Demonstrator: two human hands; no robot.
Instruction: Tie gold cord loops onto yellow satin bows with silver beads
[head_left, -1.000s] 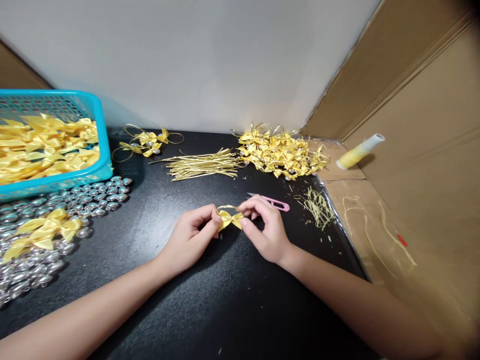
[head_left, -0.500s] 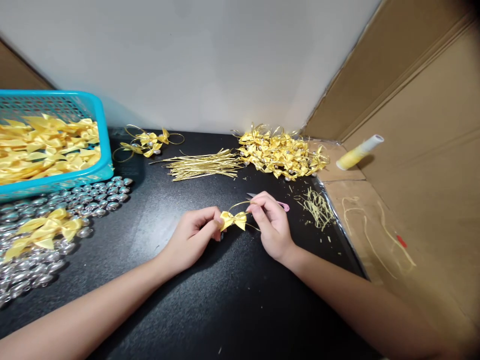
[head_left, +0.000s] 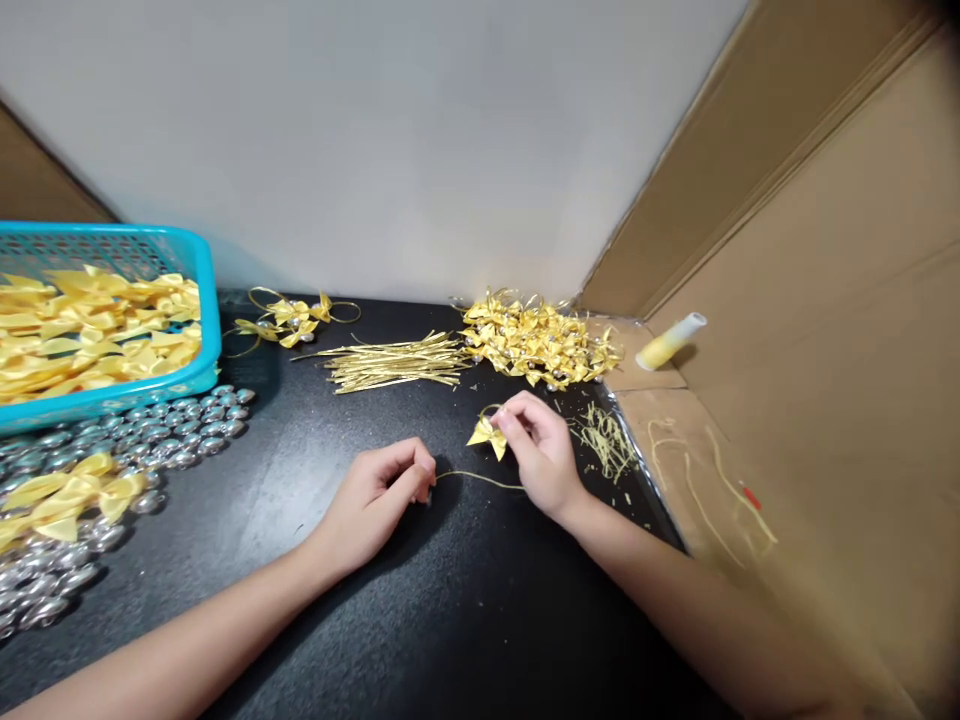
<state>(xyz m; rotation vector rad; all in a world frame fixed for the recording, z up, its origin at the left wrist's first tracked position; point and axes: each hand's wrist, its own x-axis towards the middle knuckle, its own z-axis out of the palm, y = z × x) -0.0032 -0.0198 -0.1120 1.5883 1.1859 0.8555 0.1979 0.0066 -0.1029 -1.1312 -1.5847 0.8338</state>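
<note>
Between thumb and fingers, my right hand point(head_left: 546, 455) pinches a yellow satin ribbon bow point(head_left: 489, 437) by the small gold loop at its top. My left hand point(head_left: 382, 492) is closed a little lower, to the left of the bow, its fingertips on the end of a thin gold cord point(head_left: 480, 476). This cord runs slack above the black table point(head_left: 360, 630) and passes out of sight under my right hand. Behind the hands lies a bundle of cut gold cords point(head_left: 397, 362). My right hand and the bow hide the spot behind them.
To the left stand a turquoise basket point(head_left: 208, 300) of yellow bows and many silver beads point(head_left: 169, 440), with loose bows point(head_left: 75, 490) on them. Finished-looking bows with loops form a pile point(head_left: 540, 340) and a small group point(head_left: 292, 318). Cord scraps point(head_left: 607, 440) and a tube point(head_left: 671, 342) are right.
My left hand has let go of the bow and moved slightly down and left, drawing out the cord. The bow now hangs from my right hand. The scissors have gone out of sight.
</note>
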